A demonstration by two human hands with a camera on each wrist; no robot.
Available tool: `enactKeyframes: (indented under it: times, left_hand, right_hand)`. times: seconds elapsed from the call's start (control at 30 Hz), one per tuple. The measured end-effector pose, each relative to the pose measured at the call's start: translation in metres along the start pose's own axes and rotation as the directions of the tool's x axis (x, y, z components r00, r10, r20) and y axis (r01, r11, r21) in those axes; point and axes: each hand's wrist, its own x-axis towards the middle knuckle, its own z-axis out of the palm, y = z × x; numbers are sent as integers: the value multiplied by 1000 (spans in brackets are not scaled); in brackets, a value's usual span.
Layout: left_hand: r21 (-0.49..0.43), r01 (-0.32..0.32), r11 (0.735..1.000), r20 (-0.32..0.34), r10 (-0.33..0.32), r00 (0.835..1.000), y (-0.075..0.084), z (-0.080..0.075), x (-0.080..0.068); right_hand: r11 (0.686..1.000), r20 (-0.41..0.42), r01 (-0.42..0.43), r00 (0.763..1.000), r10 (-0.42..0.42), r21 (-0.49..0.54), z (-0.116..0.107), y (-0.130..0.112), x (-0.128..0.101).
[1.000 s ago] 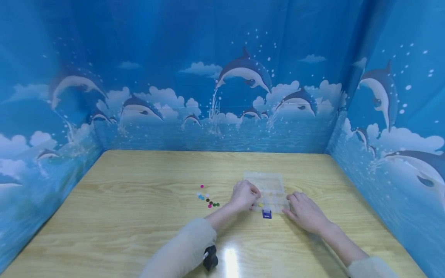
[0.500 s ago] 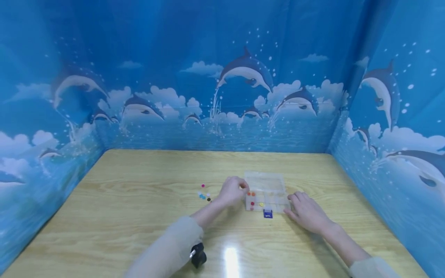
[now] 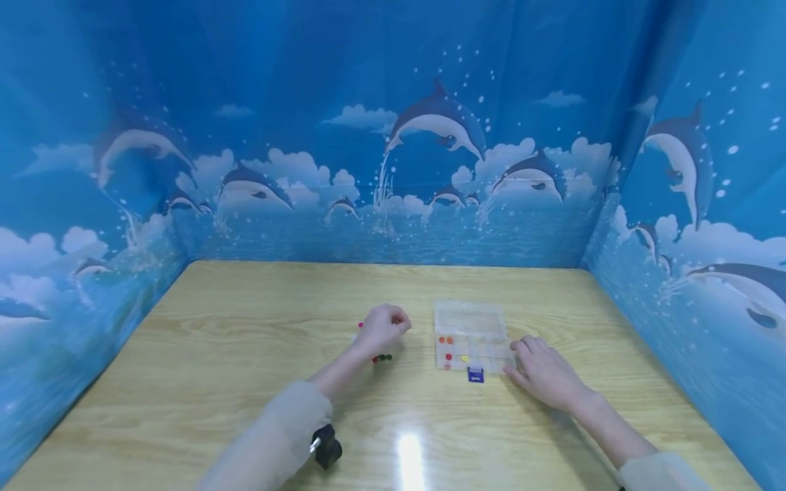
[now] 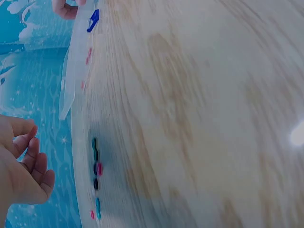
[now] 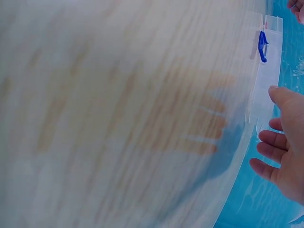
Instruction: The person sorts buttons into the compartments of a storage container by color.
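Left hand (image 3: 382, 327), fingers loosely curled and holding nothing, is hovering over loose beads (image 3: 383, 357) while flat right hand (image 3: 543, 372) is steadying the clear box (image 3: 471, 333); a careless brush risks scattering beads across the desk (image 3: 245, 327).

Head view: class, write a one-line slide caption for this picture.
Left hand hovers over loose coloured beads; right hand rests beside the clear compartment box.

Clear plastic compartment box (image 3: 471, 335), lid open and lying flat behind it, blue latch (image 3: 475, 374) at its near edge. Orange, red and yellow beads sit in its compartments. Loose coloured beads (image 3: 382, 357) lie left of the box, well apart.
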Motion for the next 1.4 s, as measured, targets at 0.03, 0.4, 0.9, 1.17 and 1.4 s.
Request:
enactKeyframes:
  times: [0.03, 0.4, 0.9, 1.17, 1.4]
  left_hand:
    - [-5, 12, 1000, 0, -12, 1000, -2, -2, 0]
    - [15, 46, 999, -54, -45, 998, -26, -21, -7]
    - [76, 46, 996, -74, -41, 996, -49, -37, -15]
    - [110, 55, 992, -61, -49, 997, -57, -39, -18]
    - [144, 48, 988, -30, -44, 999, -58, -38, -22]
  right_hand:
    - [1000, -1, 1, 1000, -1, 1, 0, 0, 0]
    - [1000, 2, 1, 1000, -1, -2, 0, 1, 1]
    - [1000, 8, 0, 1000, 0, 11, 0, 2, 1]
    - [1000, 12, 6, 1000, -6, 4, -1, 2, 1]
    - [1000, 11, 3, 1000, -3, 7, -1, 2, 1]
